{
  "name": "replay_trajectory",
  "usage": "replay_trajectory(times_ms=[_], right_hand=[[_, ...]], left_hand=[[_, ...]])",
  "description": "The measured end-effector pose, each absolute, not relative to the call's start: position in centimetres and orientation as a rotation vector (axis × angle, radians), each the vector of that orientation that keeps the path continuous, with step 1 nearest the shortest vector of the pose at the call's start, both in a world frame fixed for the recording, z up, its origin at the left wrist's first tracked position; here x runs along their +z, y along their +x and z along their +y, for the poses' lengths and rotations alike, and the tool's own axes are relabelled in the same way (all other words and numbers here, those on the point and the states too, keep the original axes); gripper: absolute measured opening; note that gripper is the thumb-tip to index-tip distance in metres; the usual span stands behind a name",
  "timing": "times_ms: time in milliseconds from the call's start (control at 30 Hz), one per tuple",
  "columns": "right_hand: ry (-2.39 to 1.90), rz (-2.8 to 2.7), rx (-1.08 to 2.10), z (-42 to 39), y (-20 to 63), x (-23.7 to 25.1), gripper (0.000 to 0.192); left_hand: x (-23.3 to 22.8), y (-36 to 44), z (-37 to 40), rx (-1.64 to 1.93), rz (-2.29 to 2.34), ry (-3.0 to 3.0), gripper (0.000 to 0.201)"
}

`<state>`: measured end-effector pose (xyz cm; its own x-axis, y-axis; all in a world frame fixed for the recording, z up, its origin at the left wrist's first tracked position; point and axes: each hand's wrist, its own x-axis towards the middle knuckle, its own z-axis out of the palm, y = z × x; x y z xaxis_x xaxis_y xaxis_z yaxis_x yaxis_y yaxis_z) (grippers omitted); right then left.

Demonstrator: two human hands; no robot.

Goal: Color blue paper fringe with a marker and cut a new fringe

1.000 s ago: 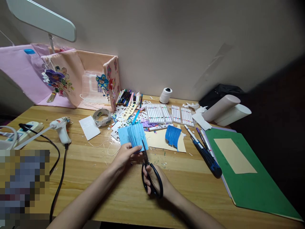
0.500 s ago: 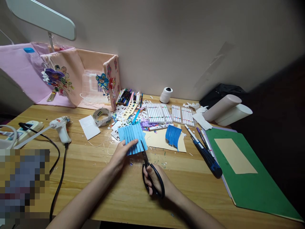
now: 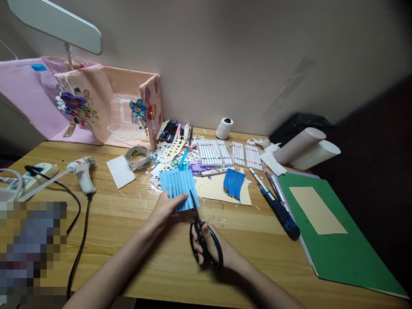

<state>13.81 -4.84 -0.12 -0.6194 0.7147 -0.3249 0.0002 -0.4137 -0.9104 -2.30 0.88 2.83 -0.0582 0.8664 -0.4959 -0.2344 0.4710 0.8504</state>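
Right now my left hand [image 3: 167, 208] pinches the near edge of the blue paper [image 3: 178, 184] toward the middle of the desk [image 3: 128, 240], just ahead of the marker sets [image 3: 214, 153]. My right hand [image 3: 209, 244] grips the black scissors [image 3: 201, 231], blades at the sheet's right edge. If my left grip loosens, I judge the paper could twist and a strip come off crooked. Compared with a second ago, the sheet sits flatter and more squarely in front of me, with the blades set slightly further right.
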Motion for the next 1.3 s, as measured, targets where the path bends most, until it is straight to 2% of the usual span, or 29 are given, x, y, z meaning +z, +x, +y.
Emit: replay_trajectory(times_ms=[400,667,1033,1300], right_hand=[[-1.162,-1.298,2.006,-5.0,13.1,-1.3,0.067],[-1.051,-1.329,1.999,-4.8,13.5,0.1,0.072],[-1.155,-1.182,2.001,-5.0,12.8,-1.1,0.068],[-1.046,-1.254,1.931,-5.1,13.3,-1.0,0.071]], left_hand=[[3.2,-1.9,0.8,1.015,1.352,0.606,0.027],[2.4,-1.7,0.5,0.948,1.291,0.6,0.033],[2.5,-1.5,0.5,0.952,1.281,0.603,0.032],[2.3,-1.2,0.1,0.921,1.241,0.629,0.031]])
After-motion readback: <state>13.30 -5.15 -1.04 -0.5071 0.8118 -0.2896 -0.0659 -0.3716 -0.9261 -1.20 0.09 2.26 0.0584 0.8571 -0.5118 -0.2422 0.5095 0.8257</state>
